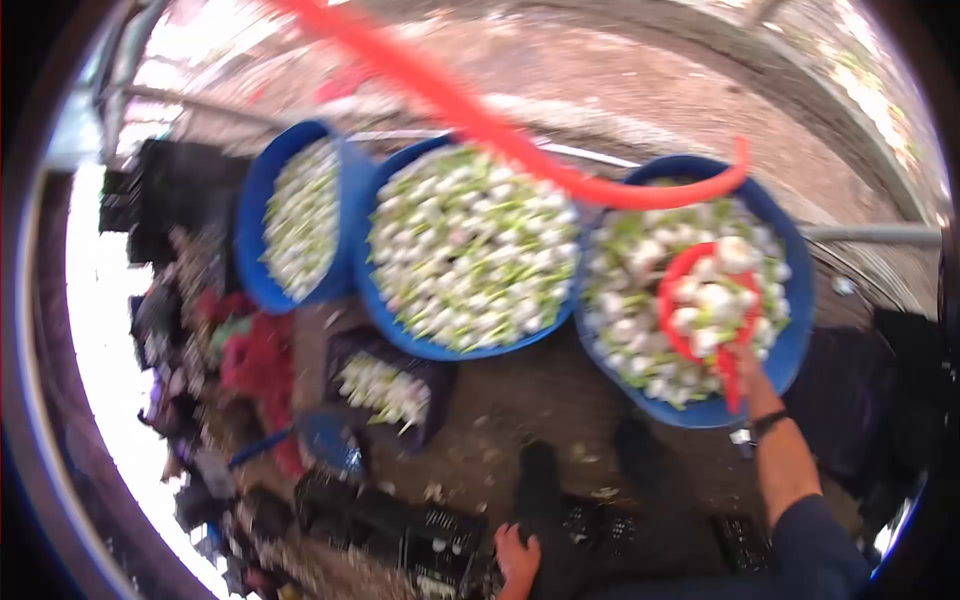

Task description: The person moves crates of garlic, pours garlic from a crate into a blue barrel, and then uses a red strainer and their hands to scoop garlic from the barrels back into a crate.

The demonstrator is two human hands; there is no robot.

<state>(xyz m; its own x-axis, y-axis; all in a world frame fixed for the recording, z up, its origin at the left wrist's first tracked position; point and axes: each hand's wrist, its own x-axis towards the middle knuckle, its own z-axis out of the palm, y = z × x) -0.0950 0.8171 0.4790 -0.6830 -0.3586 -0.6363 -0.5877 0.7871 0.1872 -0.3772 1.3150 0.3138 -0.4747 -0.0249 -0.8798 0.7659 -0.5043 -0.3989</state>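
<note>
My right hand is closed on the handle of a red scoop, whose bowl is heaped with white bulbs. The scoop is over the right blue tub, which holds more white bulbs with green stems. Low in the view, my left hand rests near my leg, its fingers a little apart and nothing in them. A blurred red hose or strap crosses the upper view and ends above the right tub.
A middle blue tub and a left blue tub hold similar bulbs. Below them stands a dark crate with some bulbs. Black crates, red mesh material and a blue object lie lower left.
</note>
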